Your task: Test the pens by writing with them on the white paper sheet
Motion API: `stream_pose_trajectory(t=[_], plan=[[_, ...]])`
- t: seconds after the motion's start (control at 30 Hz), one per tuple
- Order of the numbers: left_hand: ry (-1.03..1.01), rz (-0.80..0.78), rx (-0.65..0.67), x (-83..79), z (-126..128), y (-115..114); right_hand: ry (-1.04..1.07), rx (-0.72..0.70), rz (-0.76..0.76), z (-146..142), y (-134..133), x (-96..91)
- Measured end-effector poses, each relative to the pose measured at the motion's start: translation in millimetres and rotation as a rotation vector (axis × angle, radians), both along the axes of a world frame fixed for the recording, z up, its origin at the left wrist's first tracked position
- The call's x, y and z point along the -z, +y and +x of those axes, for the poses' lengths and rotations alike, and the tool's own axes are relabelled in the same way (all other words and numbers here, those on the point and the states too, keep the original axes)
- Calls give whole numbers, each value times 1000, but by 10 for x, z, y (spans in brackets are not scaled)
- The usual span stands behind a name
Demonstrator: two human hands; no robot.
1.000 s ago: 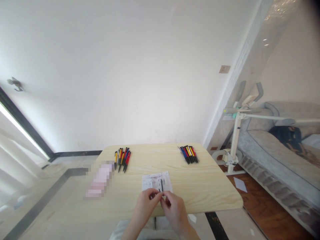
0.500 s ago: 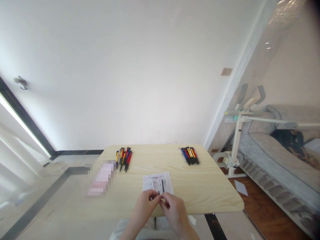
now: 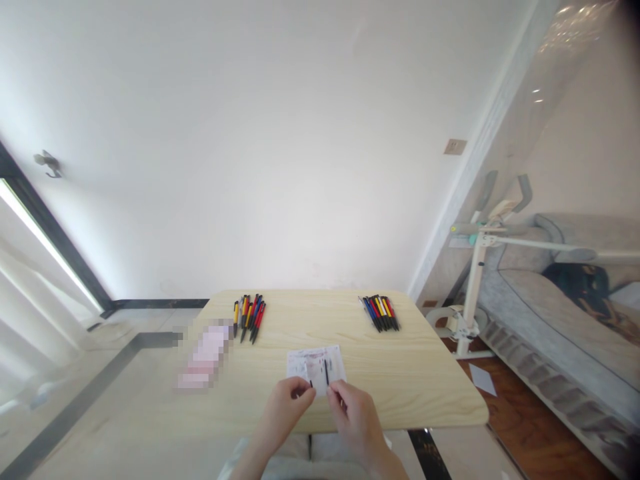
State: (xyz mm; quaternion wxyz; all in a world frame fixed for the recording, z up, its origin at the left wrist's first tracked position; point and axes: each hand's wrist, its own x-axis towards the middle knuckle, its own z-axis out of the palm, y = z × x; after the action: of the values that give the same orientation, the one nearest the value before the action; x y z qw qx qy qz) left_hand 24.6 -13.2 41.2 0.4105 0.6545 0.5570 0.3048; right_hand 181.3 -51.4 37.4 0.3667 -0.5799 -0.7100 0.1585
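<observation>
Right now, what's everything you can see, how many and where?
table: one, pale wood, middle
left pens: several, mixed colours, table's far left
right pens: several, mixed colours, table's far right
paper: one, white, table's near side
rod: one, black, over paper
tip: one, black, left of rod
blurred patch: one, pinkish, table's left
wall: one, white, ahead
socket: one, beige, wall's right
hook: one, grey, wall's left
frame: one, black, left edge
curtain: one, white, far left
machine: one, white and grey, right
sofa: one, grey, far right
cloth: one, dark, on sofa
floor: one, pale and brown, below
sheet: one, white, floor's right
left hand: one, bare, at tip
right hand: one, bare, by rod
</observation>
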Motion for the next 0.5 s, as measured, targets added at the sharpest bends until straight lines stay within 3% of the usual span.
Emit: stream_pose_trajectory(t=[0.3, 0.5], plan=[[-8, -66, 74, 135, 1, 19, 48, -167, -96, 8, -23, -93], [-2, -78, 112, 147, 29, -18, 33, -193, -128, -13, -33, -112]])
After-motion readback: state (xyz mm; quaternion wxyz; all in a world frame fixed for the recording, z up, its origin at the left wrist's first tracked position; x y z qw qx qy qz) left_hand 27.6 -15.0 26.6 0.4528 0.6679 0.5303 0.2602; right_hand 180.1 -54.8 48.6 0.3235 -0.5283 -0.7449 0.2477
